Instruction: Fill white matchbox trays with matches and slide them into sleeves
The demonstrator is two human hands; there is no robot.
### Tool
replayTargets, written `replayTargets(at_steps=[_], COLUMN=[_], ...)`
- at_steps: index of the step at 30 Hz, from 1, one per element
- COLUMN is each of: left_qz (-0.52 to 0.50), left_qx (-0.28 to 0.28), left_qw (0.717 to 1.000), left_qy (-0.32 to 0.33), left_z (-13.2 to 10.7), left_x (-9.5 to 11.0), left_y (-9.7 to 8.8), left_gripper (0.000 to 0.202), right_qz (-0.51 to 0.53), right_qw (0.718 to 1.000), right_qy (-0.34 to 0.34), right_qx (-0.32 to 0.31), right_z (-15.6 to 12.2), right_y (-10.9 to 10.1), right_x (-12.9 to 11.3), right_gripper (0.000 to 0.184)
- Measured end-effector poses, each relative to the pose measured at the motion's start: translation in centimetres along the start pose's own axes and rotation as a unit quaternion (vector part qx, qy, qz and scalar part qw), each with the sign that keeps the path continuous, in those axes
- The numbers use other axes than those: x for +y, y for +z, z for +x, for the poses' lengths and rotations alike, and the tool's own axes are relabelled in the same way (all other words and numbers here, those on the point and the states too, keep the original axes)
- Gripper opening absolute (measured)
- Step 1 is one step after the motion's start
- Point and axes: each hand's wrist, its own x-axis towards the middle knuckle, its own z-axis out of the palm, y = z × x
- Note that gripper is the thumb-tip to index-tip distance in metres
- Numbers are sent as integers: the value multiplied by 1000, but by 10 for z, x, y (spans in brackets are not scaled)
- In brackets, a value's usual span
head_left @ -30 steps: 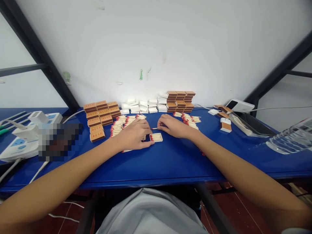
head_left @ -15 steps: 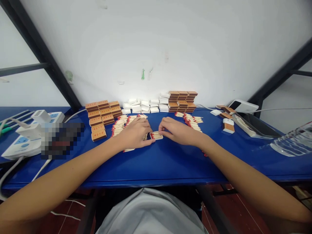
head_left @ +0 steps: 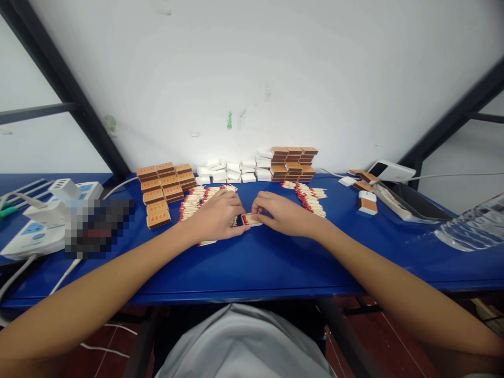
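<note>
The small white tray [head_left: 258, 225] lay on the blue worktop [head_left: 244, 270] between the person's two hands, with red-tipped matches [head_left: 249, 219] in it. The left hand [head_left: 222, 214] arched over a heap of loose matches [head_left: 191, 202], its thumb set apart from the fingers and reaching the tray's near left corner; whether it gripped the tray could not be told. The right hand [head_left: 273, 212] was narrow, thumb and fingertips drawn together over the tray's right part; whether a match was pinched there could not be told. A second match heap [head_left: 309, 198] spread just beyond the right forearm. Against the wall [head_left: 252, 79] stood a row of white boxes [head_left: 228, 172], with a stack of brown matchboxes [head_left: 293, 164] at its right end. More labelled matchboxes [head_left: 163, 190] stood to its left, and a clear bottle [head_left: 472, 228] lay far right.
</note>
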Motion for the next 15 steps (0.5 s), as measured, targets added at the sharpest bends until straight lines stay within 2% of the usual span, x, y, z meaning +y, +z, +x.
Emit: replayTargets(at_steps=[7, 15], left_qz=[-9, -18], left_qx=[-5, -9], left_qw=[1000, 1000], left_qy=[7, 8], left_z=[1, 0], left_x=[1, 1], left_y=[-1, 0], left_gripper=[34, 32], right_qz=[29, 38], right_qw=[999, 999], right_qy=[11, -9], right_qx=[3, -12], right_z=[1, 1], right_y=[4, 5], right_x=[-2, -1], right_gripper=[9, 7])
